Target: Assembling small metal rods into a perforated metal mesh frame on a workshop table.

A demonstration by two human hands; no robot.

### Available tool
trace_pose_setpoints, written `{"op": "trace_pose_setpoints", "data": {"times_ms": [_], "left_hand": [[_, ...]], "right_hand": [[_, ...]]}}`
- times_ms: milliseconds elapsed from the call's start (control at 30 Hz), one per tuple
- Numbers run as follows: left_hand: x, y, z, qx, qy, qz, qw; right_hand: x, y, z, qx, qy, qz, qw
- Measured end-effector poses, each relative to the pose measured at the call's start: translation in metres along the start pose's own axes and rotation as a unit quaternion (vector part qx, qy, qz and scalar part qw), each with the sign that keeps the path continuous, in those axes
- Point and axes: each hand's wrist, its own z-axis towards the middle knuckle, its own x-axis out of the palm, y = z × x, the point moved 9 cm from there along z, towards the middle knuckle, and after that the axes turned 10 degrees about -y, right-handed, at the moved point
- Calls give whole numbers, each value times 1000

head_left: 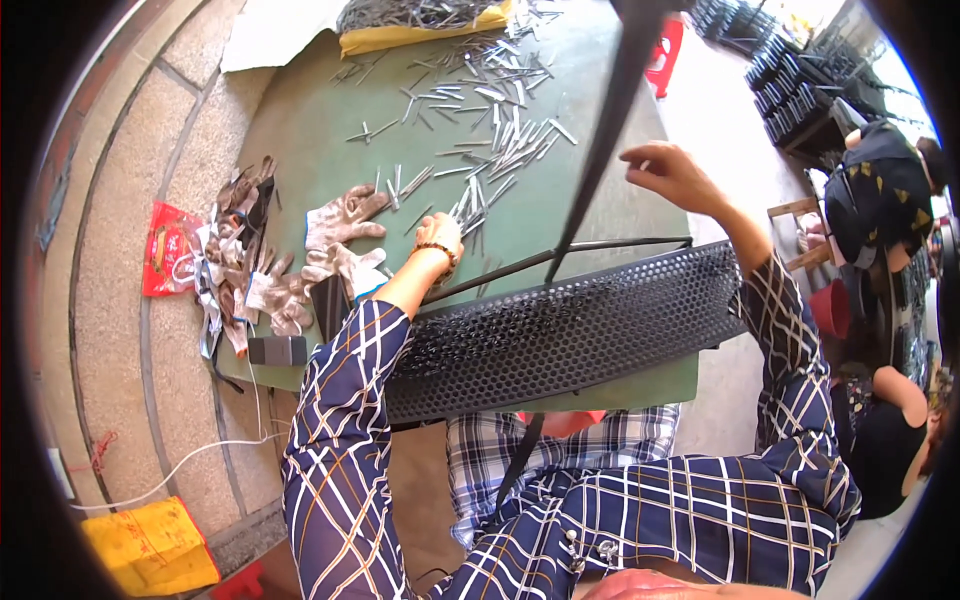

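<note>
A long black perforated panel [620,325] with a thin black frame bar lies across the near side of the green table [330,110]. My left hand [438,236], with a beaded bracelet at the wrist, reaches past the panel to the near end of a scatter of thin silvery metal strips [515,150]. Its fingers are curled down; whatever they hold is hidden. My right hand [672,176] hovers beyond the panel's right end, fingers loosely bent and apart, holding nothing. Stained work gloves [340,225] rest left of my left hand.
At the back sits a yellow-edged sack [425,40] of dark pieces. More gloves and rags, a red packet [172,250] and a dark box [278,350] crowd the left edge. A black strap [610,120] crosses the view. Another person [880,190] sits at right among stacked black parts.
</note>
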Motion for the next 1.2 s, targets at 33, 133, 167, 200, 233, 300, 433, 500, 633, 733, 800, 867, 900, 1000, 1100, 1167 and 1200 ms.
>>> {"op": "trace_pose_setpoints", "data": {"times_ms": [33, 133, 167, 200, 233, 300, 433, 500, 633, 733, 800, 867, 900, 1000, 1100, 1167, 1200], "left_hand": [[-1, 9, -1, -24, 2, 1, 1000], [-1, 27, 15, -44, -23, -31, 998], [3, 21, 22, 1, -26, -69, 997], [-17, 23, 13, 31, -37, -99, 994], [-14, 24, 19, 33, -40, -160, 986], [3, 54, 33, -26, 52, -392, 918], [20, 45, 32, -128, 177, -716, 663], [19, 67, 29, -156, 173, -758, 609], [23, 51, 29, -167, 183, -821, 514], [18, 49, 30, -182, 192, -838, 477], [13, 81, 43, -144, 139, -832, 517], [10, 60, 49, -145, 131, -832, 519], [0, 52, 53, -130, 120, -858, 483], [-48, 46, 46, -76, 49, -900, 426], [-101, 58, 14, -46, 63, -949, 307], [-131, 80, -15, 5, 12, -950, 313], [-140, 47, -28, 36, 16, -947, 319]], "right_hand": [[-11, -5, -16, 56, -12, 24, 998], [-49, -12, -71, 111, -94, 30, 989], [-62, -20, -94, 154, -127, 56, 978], [-72, -21, -111, 187, -155, 97, 965], [-77, -30, -130, 198, -175, 91, 960], [-89, -26, -156, 203, -210, 90, 952], [-92, -29, -200, 241, -257, 126, 927], [-86, -22, -202, 239, -249, 148, 927], [-81, -17, -216, 251, -256, 151, 921], [-73, -3, -219, 249, -257, 164, 919], [-62, 9, -214, 244, -249, 179, 920], [-59, 14, -221, 225, -242, 172, 928], [-59, 23, -222, 204, -242, 154, 936], [-45, 49, -221, 196, -259, 202, 924], [2, 122, -193, 108, -190, 279, 935], [38, 185, -170, 7, -143, 315, 938], [45, 194, -163, -18, -166, 326, 930]]}}
